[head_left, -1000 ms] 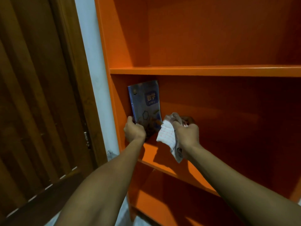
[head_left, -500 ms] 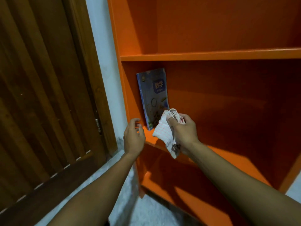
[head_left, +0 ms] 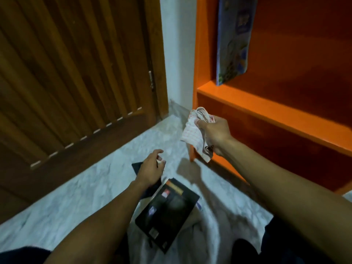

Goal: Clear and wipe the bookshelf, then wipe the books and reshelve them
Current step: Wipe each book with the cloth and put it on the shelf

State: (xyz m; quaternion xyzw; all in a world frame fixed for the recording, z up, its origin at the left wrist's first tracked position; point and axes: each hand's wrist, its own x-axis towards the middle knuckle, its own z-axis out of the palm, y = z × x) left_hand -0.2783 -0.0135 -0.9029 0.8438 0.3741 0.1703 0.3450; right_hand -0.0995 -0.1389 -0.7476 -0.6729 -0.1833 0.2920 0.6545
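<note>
A blue book (head_left: 235,38) stands upright at the left end of an orange bookshelf (head_left: 266,107). My right hand (head_left: 214,133) grips a crumpled white checked cloth (head_left: 194,133) in front of the shelf's lower left corner. My left hand (head_left: 151,169) hovers low over the floor with loosely curled fingers, holding nothing. Under it lies a dark book (head_left: 138,166), partly hidden by the hand. A black book (head_left: 167,212) lies flat on the floor just below the left wrist.
A brown wooden door (head_left: 76,82) fills the left side, with a white wall strip (head_left: 179,54) between it and the shelf. The floor (head_left: 85,197) is pale marble. My dark-clothed legs show at the bottom edge.
The view has dropped from the shelf to the floor. My left hand left the blue book and came down over the floor books. My right hand drew back from the shelf, cloth still held.
</note>
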